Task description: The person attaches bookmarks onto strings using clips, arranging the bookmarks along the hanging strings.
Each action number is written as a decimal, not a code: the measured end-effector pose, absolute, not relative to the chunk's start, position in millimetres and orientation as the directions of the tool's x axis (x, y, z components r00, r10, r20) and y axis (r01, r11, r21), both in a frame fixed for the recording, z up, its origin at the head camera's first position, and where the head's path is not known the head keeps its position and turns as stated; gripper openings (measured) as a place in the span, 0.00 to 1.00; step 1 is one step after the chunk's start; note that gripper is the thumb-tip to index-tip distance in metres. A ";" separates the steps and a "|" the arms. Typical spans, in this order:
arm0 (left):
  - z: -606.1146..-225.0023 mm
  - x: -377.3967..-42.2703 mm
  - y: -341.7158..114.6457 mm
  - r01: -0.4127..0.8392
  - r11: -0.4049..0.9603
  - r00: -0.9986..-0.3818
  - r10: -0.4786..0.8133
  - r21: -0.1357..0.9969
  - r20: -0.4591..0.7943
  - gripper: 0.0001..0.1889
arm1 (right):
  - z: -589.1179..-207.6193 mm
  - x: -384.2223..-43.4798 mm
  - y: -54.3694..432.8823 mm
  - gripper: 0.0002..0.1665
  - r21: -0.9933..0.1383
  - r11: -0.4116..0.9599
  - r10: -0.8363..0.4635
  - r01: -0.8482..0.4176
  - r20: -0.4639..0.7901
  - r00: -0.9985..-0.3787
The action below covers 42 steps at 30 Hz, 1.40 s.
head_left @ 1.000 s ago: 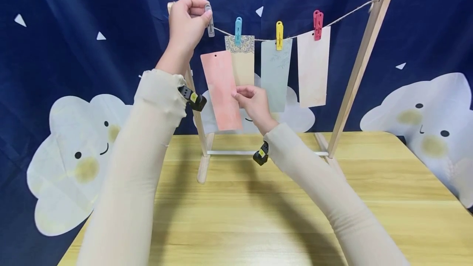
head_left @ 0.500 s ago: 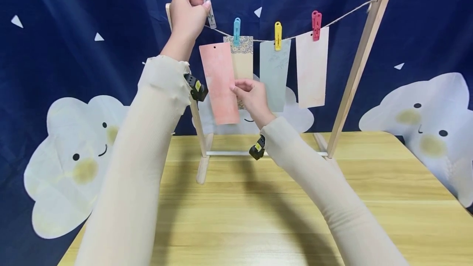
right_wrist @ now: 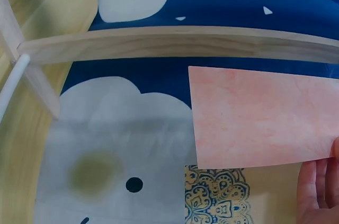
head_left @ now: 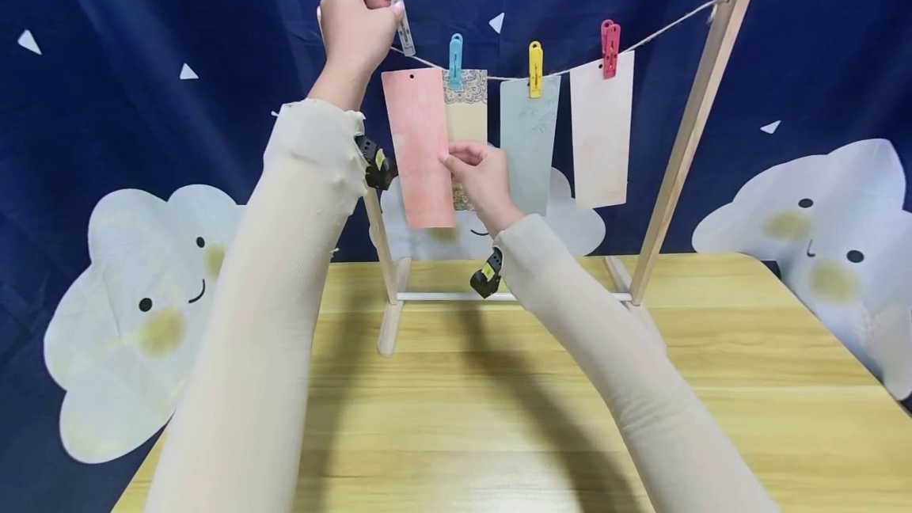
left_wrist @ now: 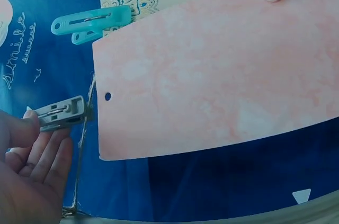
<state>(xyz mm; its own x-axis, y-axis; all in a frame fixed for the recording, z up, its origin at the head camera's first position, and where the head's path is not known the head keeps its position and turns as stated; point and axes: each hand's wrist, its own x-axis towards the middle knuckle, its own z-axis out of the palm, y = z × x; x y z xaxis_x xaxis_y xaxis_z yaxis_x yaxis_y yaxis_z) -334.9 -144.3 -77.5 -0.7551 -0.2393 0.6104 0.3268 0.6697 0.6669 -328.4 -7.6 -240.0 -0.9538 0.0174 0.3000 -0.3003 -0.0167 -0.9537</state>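
Observation:
Between thumb and fingers my left hand pinches a grey clothespin, up at the left part of the string. In the left wrist view the tip of the clothespin is at the string, beside the pink card's top edge. My right hand pinches the pink card by its right edge. The card stands nearly upright, its punched hole at the top, just below the string and in front of part of a patterned card. A blue clothespin holds that patterned card on the string.
Further right hang a grey-green card under a yellow clothespin and a whitish card under a red clothespin. A wooden post carries the string's right end. The rack stands on a wooden table before a blue curtain.
My right hand has raised the pink card up to the string and slightly left, turning it more upright. My left hand has risen a little with the grey clothespin.

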 end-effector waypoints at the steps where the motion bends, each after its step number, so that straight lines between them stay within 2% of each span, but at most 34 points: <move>1: -77.8 -334.7 -144.6 0.323 0.676 -0.757 -0.234 0.662 0.610 0.05 | -239.4 -328.7 -7.8 0.10 -0.954 -0.019 0.020 -0.299 0.298 -0.954; 15: -83.8 -337.2 -146.5 0.278 0.793 -0.785 -0.138 0.542 0.604 0.05 | -238.8 -337.6 -9.4 0.10 -0.954 -0.090 0.042 -0.287 0.284 -0.958; 20: -84.0 -336.1 -146.7 0.262 0.811 -0.796 -0.124 0.523 0.592 0.09 | -237.1 -337.8 -11.8 0.10 -0.959 -0.091 0.038 -0.268 0.266 -0.963; 27: -84.1 -335.7 -147.1 0.257 0.818 -0.814 -0.104 0.516 0.571 0.07 | -235.7 -336.5 -16.9 0.10 -0.953 -0.112 0.038 -0.283 0.280 -0.959; 30: -83.6 -336.3 -148.3 0.249 0.809 -0.830 -0.106 0.533 0.548 0.06 | -236.3 -335.7 -18.7 0.10 -0.950 -0.119 0.032 -0.288 0.287 -0.957; 35: -81.6 -336.9 -150.0 0.239 0.766 -0.873 -0.101 0.597 0.478 0.09 | -237.5 -336.6 -18.7 0.10 -0.943 -0.152 0.041 -0.295 0.292 -0.956; 42: -80.8 -335.0 -150.5 0.250 0.722 -0.895 -0.080 0.645 0.438 0.08 | -236.2 -337.5 -17.7 0.11 -0.944 -0.155 0.028 -0.291 0.290 -0.957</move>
